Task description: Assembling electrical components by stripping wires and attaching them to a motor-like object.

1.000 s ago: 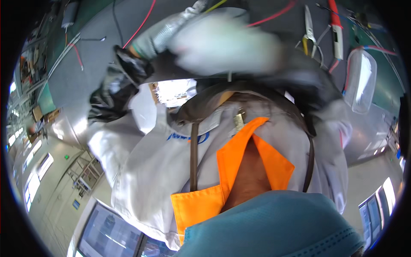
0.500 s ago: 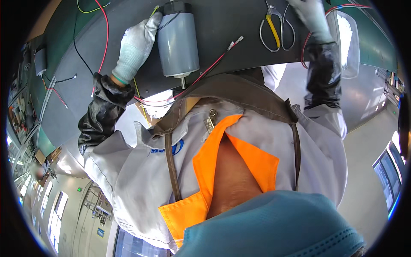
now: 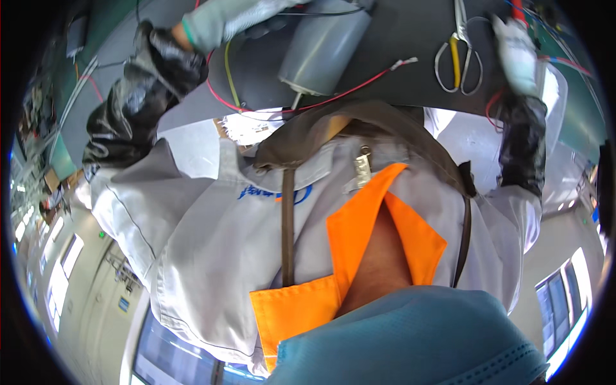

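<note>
A grey cylindrical motor (image 3: 326, 48) lies tilted on the dark table, its shaft toward me and its far end leaning right. My left hand (image 3: 240, 18), in a white glove, reaches over the table beside the motor's far end; its fingertips run to the upper edge, so their grip cannot be made out. At the upper right my gloved right hand (image 3: 517, 56) is closed around a red rod-like thing (image 3: 518, 9), mostly cut off by the edge. Scissors (image 3: 457, 63) with metal loops and a yellow strip lie between the motor and my right hand.
A red lead (image 3: 359, 85) with pale end terminals curves along the table's near edge, by a yellow-green wire (image 3: 230, 77). A translucent tray (image 3: 556, 96) stands beside my right forearm. Another motor (image 3: 76, 32) is at the far left.
The motor has turned so that its far end leans right. My left hand has moved farther up and right. My right hand now has a red thing in it. The whole view has shifted.
</note>
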A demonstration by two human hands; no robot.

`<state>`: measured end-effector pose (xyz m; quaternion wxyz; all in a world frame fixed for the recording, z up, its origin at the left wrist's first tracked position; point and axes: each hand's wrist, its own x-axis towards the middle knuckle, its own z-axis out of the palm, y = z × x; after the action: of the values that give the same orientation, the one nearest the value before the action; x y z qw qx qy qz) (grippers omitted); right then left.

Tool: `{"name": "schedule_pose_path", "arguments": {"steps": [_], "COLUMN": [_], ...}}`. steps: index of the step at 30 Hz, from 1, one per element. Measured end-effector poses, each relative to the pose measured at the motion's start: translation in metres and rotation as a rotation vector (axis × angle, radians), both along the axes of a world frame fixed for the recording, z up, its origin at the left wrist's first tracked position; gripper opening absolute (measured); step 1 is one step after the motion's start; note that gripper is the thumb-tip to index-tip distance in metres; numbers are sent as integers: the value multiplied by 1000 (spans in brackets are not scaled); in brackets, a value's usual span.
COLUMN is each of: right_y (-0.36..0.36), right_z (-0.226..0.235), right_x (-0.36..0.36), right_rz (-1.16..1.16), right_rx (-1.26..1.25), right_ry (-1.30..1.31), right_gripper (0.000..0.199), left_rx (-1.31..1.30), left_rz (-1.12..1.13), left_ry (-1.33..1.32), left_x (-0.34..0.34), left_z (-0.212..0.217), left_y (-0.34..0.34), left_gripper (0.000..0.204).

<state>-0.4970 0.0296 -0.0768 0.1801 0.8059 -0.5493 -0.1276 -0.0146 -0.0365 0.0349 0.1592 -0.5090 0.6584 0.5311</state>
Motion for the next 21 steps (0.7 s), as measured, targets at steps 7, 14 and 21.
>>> {"name": "schedule_pose_path", "arguments": {"steps": [7,14,21], "right_y": [65,74,70], "right_z": [60,106,64], "right_x": [100,216,273], "right_rz": [-548,-422,-536], "right_rx": [415,1184,1205], "right_ry": [-1402,-1678,-2301], "right_gripper": [26,49,46], "left_rx": [184,224,-465], "left_rz": [-38,45,-463], "left_ry": [269,119,1250], "left_x": [33,39,46], "left_z": [-3,4,-91], "left_y": [-3,-3,-18], "left_gripper": [53,51,53]}}
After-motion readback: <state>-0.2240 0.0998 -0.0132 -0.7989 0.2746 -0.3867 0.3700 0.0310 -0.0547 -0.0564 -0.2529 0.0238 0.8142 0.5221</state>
